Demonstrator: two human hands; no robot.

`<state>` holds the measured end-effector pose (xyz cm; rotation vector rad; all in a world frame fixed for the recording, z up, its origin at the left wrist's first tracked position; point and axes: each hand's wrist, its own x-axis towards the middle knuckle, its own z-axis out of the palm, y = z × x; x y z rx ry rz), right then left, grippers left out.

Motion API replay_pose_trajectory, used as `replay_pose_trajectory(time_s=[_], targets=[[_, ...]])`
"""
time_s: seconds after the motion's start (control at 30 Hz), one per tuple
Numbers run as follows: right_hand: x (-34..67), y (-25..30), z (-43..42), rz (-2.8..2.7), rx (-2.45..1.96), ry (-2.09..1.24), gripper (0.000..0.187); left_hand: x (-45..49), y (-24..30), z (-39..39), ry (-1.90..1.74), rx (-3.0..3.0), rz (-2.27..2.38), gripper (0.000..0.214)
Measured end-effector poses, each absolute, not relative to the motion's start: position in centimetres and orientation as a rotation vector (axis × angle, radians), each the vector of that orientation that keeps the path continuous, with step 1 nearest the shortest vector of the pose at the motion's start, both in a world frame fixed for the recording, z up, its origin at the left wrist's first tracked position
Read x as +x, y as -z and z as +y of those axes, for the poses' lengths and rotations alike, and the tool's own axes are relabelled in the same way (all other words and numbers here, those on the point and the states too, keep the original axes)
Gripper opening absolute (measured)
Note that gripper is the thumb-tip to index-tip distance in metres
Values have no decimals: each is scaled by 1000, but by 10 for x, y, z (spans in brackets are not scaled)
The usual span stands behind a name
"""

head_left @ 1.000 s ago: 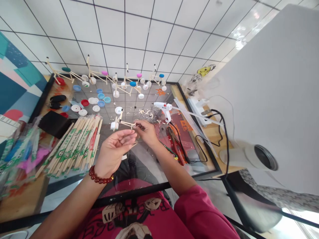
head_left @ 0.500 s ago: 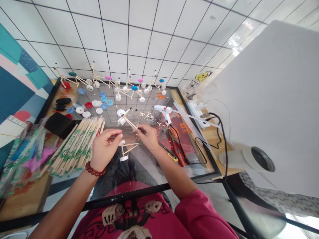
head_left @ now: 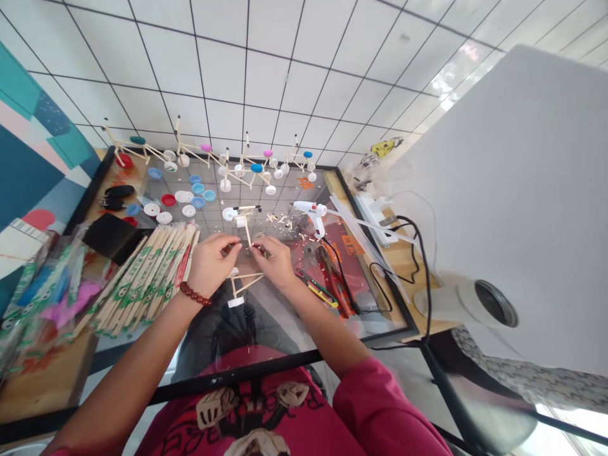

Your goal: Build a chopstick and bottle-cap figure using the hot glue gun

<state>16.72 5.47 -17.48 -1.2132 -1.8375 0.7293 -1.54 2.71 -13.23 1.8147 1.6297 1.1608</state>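
My right hand (head_left: 274, 261) pinches the near end of a small wooden-stick frame (head_left: 247, 233). At its far end the frame has a crossbar with black tips and a white bottle cap. Just left of it, my left hand (head_left: 216, 259) has thumb and fingers pressed together; anything between them is too small to make out. On the glass below the hands lies a second stick piece (head_left: 247, 283), a triangle of sticks with white caps. A white glue gun (head_left: 313, 216) rests to the right of the frame.
Several finished stick-and-cap models (head_left: 237, 168) line the back. Loose bottle caps (head_left: 183, 197) lie at left, behind wrapped chopsticks (head_left: 147, 278) and a black block (head_left: 111, 237). Red-handled pliers (head_left: 335, 278), a yellow cutter (head_left: 323, 296) and a power strip (head_left: 377, 218) are at right.
The stick frame has turned, its crossbar now lying nearly level across the view. My right hand has moved left and my left hand slightly right, so the fingertips are closer together.
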Motion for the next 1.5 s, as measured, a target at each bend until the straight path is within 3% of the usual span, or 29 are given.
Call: replay_pose_trajectory(time_s=[0.2,0.33,0.5,0.7,1.23,1.5], targets=[[172,180,62,-1754,-1212,-765,15,-1,129,32,-1083,1913,1595,21],[173,182,63,-1728,-1207,-792,14,-3,133,43,-1020,1611,1598,14],[173,181,63,-1739,-1208,-782,13,-7,130,51,-864,1441,1519,23],[173,180,66,-1784,-1236,-741,14,-12,123,48,-1027,2072,1571,23],[174,193,69,-1899,-1205,-518,18,-9,116,55,-342,2638,1552,41],[174,196,69,-1928,-1197,-454,17,-10,117,55,-301,2747,1547,39]])
